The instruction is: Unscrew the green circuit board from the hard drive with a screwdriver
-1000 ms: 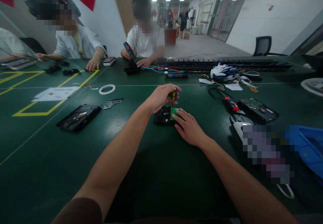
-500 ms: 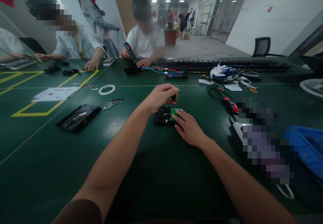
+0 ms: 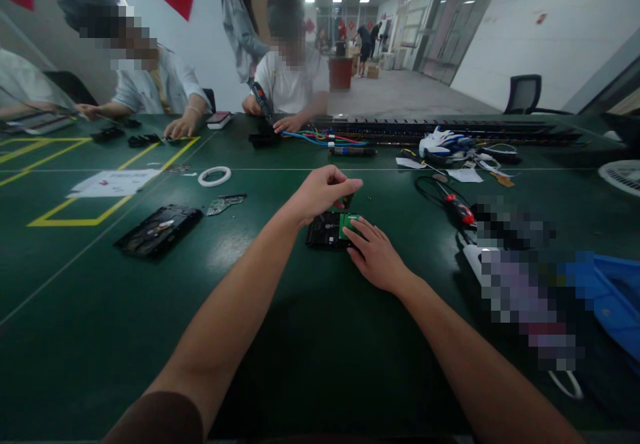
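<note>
A black hard drive (image 3: pixel 324 231) with a green circuit board (image 3: pixel 345 225) lies flat on the table before me. My left hand (image 3: pixel 327 191) is above its far edge, fingers pinched round the top of a short black-and-yellow screwdriver (image 3: pixel 346 201), mostly hidden by the fingers. Whether its tip touches a screw cannot be seen. My right hand (image 3: pixel 373 254) rests on the drive's right side, fingers stretched out over the green board and thumb by the near edge. To the left lie a second black drive (image 3: pixel 159 231) and a loose circuit board (image 3: pixel 226 204).
A white ring (image 3: pixel 215 177) and paper sheets (image 3: pixel 115 183) lie at the left. On the right are a red-and-black tool (image 3: pixel 459 209), gloves (image 3: pixel 443 143) and a blue bin (image 3: pixel 617 297). Across the table, a co-worker (image 3: pixel 293 84) holds a power screwdriver (image 3: pixel 262 101).
My left fingers have turned round the screwdriver, the thumb now reaching further right. My right hand stays on the drive. The view has shifted slightly; a standing person behind has moved right.
</note>
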Action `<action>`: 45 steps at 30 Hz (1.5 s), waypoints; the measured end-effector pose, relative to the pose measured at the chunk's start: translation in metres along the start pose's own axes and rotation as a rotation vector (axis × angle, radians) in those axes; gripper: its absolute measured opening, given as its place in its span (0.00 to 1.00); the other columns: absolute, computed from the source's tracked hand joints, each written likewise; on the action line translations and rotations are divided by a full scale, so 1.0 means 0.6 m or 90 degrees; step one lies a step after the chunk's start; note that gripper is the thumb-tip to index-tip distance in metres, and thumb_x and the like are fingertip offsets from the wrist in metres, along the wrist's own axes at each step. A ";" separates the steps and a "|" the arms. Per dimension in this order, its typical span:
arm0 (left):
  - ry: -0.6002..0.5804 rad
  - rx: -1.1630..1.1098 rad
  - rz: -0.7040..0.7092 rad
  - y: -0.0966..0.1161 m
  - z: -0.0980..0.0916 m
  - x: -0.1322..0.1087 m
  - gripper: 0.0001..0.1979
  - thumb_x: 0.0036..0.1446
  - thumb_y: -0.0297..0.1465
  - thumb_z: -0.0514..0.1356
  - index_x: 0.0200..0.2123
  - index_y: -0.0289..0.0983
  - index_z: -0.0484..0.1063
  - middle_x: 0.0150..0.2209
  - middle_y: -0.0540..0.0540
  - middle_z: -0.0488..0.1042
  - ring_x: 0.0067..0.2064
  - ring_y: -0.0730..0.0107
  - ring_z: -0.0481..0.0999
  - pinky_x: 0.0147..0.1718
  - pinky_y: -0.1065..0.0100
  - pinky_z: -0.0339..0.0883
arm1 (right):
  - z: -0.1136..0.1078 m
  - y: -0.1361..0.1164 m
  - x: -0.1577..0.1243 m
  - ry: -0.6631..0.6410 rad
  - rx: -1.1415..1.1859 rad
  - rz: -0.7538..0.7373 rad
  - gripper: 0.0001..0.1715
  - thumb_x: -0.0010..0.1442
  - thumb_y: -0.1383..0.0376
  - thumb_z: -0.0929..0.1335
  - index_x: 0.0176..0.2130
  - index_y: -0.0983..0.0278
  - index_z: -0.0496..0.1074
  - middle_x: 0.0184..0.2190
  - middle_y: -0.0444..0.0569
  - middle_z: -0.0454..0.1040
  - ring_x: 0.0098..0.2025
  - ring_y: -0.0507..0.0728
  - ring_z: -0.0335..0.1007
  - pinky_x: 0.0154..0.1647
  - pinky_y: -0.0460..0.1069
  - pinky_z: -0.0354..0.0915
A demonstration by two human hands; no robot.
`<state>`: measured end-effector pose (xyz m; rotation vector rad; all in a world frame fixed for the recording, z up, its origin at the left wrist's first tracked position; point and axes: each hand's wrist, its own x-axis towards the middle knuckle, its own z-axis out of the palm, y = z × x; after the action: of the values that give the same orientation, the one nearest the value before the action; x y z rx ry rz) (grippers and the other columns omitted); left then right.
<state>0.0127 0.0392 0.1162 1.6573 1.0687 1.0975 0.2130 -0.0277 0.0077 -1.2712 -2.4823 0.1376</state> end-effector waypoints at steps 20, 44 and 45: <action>-0.133 0.019 0.029 0.019 -0.011 -0.012 0.12 0.62 0.39 0.64 0.38 0.36 0.78 0.38 0.45 0.77 0.40 0.69 0.75 0.38 0.68 0.71 | 0.005 0.004 0.000 -0.001 0.015 0.008 0.29 0.74 0.59 0.61 0.70 0.57 0.64 0.74 0.54 0.58 0.78 0.66 0.44 0.74 0.71 0.49; -0.103 -0.061 0.011 0.013 -0.019 -0.007 0.14 0.62 0.41 0.65 0.44 0.36 0.79 0.45 0.42 0.80 0.45 0.65 0.78 0.36 0.68 0.72 | 0.000 0.001 0.000 -0.010 0.007 0.014 0.29 0.74 0.59 0.61 0.70 0.59 0.64 0.74 0.55 0.58 0.78 0.66 0.44 0.74 0.69 0.50; -0.092 -0.027 0.026 0.012 -0.020 -0.007 0.16 0.61 0.42 0.66 0.43 0.36 0.79 0.43 0.42 0.80 0.43 0.66 0.78 0.36 0.68 0.72 | 0.000 0.000 0.000 -0.010 0.008 0.014 0.29 0.74 0.59 0.61 0.70 0.59 0.64 0.74 0.55 0.58 0.78 0.66 0.45 0.74 0.69 0.50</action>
<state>0.0019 0.0359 0.1247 1.7045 0.9158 1.0029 0.2133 -0.0277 0.0078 -1.2982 -2.4776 0.1694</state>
